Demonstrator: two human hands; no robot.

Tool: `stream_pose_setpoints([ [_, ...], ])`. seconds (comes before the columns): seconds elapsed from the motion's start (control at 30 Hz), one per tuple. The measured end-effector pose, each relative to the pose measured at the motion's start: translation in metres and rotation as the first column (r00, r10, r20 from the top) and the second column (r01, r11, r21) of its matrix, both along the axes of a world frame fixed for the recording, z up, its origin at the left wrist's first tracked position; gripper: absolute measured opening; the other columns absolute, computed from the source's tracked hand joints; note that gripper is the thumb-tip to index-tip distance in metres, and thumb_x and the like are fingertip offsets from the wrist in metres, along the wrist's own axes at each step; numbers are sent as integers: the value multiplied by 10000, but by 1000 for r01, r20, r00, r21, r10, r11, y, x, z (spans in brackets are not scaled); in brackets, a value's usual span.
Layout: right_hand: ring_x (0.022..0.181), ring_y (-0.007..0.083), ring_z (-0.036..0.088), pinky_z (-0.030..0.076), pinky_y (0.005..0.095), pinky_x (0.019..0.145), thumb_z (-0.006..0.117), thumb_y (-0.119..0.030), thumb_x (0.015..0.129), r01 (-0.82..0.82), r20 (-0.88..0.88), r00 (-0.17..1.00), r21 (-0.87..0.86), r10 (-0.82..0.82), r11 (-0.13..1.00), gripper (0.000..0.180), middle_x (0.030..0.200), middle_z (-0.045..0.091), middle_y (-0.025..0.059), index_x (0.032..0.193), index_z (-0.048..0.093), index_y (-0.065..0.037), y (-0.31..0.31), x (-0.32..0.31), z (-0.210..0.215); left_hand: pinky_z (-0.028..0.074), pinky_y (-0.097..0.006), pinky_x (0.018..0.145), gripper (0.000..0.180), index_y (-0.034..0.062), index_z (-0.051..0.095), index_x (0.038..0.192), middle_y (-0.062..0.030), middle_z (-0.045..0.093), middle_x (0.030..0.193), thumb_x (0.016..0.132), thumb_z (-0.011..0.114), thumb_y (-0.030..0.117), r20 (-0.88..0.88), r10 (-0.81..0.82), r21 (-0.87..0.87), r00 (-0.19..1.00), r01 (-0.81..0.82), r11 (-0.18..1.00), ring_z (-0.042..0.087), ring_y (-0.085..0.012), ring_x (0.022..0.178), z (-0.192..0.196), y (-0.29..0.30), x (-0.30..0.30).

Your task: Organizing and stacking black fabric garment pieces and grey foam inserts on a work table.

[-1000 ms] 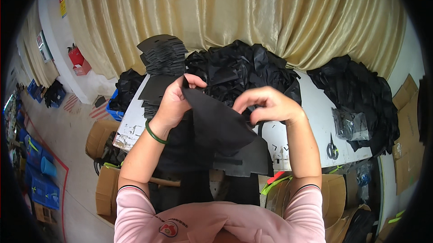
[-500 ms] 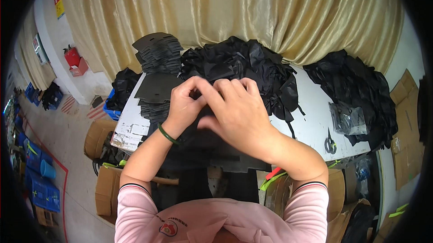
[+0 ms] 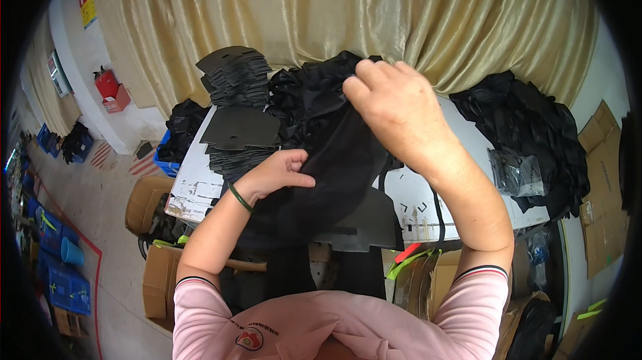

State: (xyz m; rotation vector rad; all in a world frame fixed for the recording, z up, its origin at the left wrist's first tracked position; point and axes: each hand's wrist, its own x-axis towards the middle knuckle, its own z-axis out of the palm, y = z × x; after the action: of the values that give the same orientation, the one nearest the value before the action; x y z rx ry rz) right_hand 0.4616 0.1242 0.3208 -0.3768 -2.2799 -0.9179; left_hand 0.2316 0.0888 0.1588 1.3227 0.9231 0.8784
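Black fabric (image 3: 338, 153), stretched over the white table (image 3: 194, 186) between both hands. Right hand (image 3: 394, 102) closed on its upper edge, lifted high; left hand (image 3: 277, 173) half-curled, pinching the lower side. Could slip from the left pinch, or drag the stack (image 3: 237, 102) of cut pieces down. Hard to separate from the black pile (image 3: 301, 86) behind; fingertips hidden in folds.

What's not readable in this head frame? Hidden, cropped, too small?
- Right hand fingertips: curled into the black fabric piece, so the grip is hidden.
- Left hand palm: turned down on the fabric.
- Table top: mostly buried under fabric and the stack of black cut pieces.
- Scissors: partly hidden by the right forearm.
- Picture edges: blacked out by the fisheye rim.
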Motion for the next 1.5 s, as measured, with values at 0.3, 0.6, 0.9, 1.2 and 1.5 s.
stream_pose_setpoints([
  [0.3,648,185,569,461,322,569,608,-88,673,-67,-108,991,116,80,991,102,714,477,40,731,525,-92,9,13,18,448,-269,898,375,-3,613,1152,-27,633,1052,806,728,80,-45,-90,157,995,96,983,575,-106,994,-5,-1,-17],
  [0.6,649,191,596,491,317,562,614,-108,680,-155,-11,988,37,155,987,100,729,488,39,743,537,-94,-3,6,18,441,-273,918,635,47,422,1353,-41,562,1124,799,732,47,106,-26,329,994,-10,944,546,-145,1041,55,0,20],
  [0.9,612,239,577,472,351,535,630,-42,720,-106,-22,994,-50,105,993,125,746,521,50,829,587,-87,5,23,15,475,-257,887,366,-20,614,1166,-32,646,1124,818,717,23,17,-180,159,984,175,972,577,-86,1009,36,8,9],
  [1.2,650,274,620,503,375,552,615,-29,737,-24,-83,996,-157,11,987,86,748,554,72,804,590,-78,39,51,-2,475,-238,880,341,-22,608,1171,-25,672,1078,836,673,-12,-211,-155,19,965,163,986,596,-70,951,-8,2,-19],
  [1.5,705,260,646,519,366,593,630,-20,743,-30,-148,989,-259,-9,965,104,770,591,51,824,605,-79,54,61,-16,440,-266,966,483,-18,501,1298,-53,607,1219,837,642,-58,43,-145,-123,989,149,981,559,-116,1089,-51,-19,-4],
])
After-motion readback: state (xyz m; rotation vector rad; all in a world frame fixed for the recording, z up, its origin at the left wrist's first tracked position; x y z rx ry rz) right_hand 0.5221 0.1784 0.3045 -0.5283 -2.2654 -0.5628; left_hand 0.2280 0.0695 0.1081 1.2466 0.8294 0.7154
